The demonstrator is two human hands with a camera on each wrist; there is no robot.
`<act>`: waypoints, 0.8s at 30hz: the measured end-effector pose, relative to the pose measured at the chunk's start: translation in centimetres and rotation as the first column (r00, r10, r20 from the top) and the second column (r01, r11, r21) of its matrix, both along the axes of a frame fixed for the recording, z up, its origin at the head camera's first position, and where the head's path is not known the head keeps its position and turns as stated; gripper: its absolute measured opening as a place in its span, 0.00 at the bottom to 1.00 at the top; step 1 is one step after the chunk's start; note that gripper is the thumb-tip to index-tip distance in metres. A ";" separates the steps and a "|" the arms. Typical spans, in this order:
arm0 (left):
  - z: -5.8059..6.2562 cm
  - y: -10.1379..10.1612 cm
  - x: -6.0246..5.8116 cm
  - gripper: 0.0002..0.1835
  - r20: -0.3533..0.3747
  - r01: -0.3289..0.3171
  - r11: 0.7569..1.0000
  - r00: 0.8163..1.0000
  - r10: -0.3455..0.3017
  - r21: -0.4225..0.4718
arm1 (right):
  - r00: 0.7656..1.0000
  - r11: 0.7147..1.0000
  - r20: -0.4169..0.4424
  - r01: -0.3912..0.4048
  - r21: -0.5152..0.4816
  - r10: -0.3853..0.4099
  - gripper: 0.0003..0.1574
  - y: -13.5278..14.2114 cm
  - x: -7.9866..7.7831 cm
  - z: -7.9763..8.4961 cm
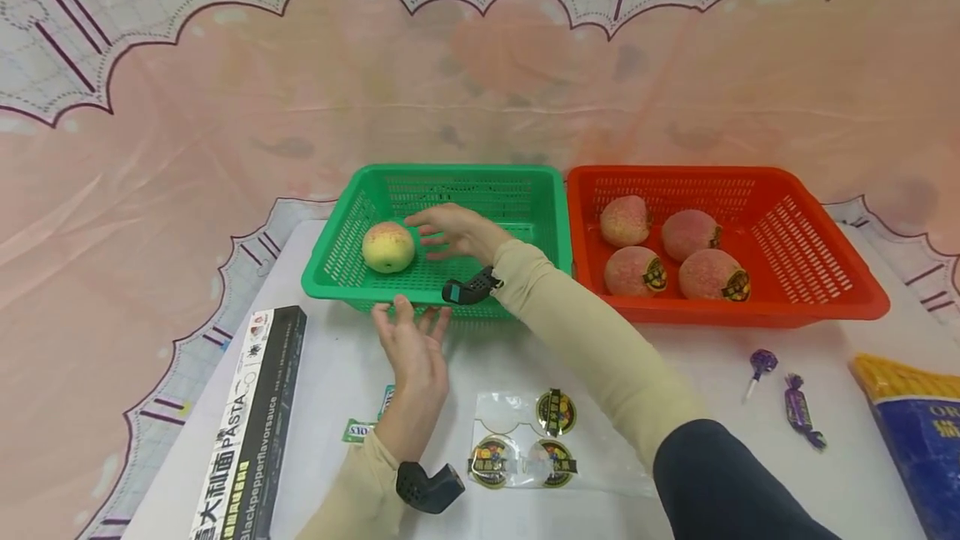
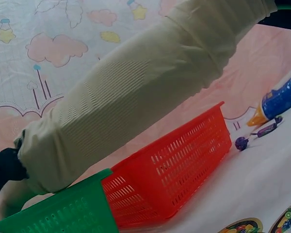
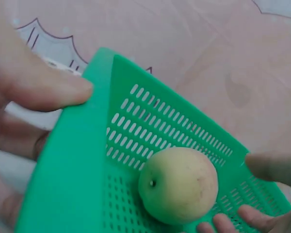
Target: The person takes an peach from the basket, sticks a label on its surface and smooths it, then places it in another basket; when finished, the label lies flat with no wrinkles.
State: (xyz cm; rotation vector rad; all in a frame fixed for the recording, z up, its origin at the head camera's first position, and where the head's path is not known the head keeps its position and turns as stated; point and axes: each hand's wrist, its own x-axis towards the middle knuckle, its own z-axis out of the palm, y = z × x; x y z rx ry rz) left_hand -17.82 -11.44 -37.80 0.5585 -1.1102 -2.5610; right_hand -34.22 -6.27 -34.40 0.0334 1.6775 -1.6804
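Observation:
My right hand [image 1: 457, 232] reaches into the green basket [image 1: 437, 300], fingers spread beside a yellow-and-pink apple [image 1: 387, 247] on the basket floor. In the right wrist view, the right hand's fingertips [image 3: 254, 213] come close to the apple [image 3: 179, 187], with nothing between them and the thumb. At the near rim is my left hand [image 1: 416, 361], one digit touching the rim and the other fingers loosely bent outside the wall. The left wrist view shows mostly the right sleeve [image 2: 131, 92] crossing over the baskets.
A red basket [image 1: 720, 312] with several pinkish round fruits [image 1: 686, 236], some stickered, adjoins on the right. In front lie a sheet of round stickers [image 1: 525, 440], a lollipop [image 1: 762, 362] and a wrapped candy [image 1: 801, 411]. A pasta box [image 1: 251, 423] lies left, a blue-and-yellow bag [image 1: 918, 432] right.

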 end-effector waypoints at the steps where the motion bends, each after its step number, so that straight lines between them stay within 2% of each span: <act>1: 0.0 0.0 0.0 0.05 0.002 -0.001 1.000 1.000 0.001 -0.007 | 1.000 1.000 0.024 0.005 0.005 -0.006 0.33 -0.3 -0.1 0.0; 8: 0.0 0.1 0.0 0.06 0.002 0.008 1.000 1.000 -0.008 -0.017 | 0.990 0.997 0.127 0.048 0.067 -0.056 0.47 -2.1 -0.9 -0.6; 12: 0.1 -0.1 0.2 0.07 0.002 0.011 1.000 1.000 -0.011 -0.025 | 0.990 0.994 0.132 0.046 0.099 -0.059 0.47 -3.2 -1.0 -1.0; 18: -0.1 0.0 0.3 0.06 0.000 -0.002 1.000 1.000 0.002 -0.016 | 0.993 0.994 0.112 0.033 0.108 -0.045 0.42 -3.6 -1.4 -1.7; 24: -0.2 0.0 0.0 0.06 -0.008 0.012 1.000 1.000 -0.012 -0.028 | 0.998 0.991 0.057 0.007 0.135 -0.015 0.41 -3.3 -1.7 -1.8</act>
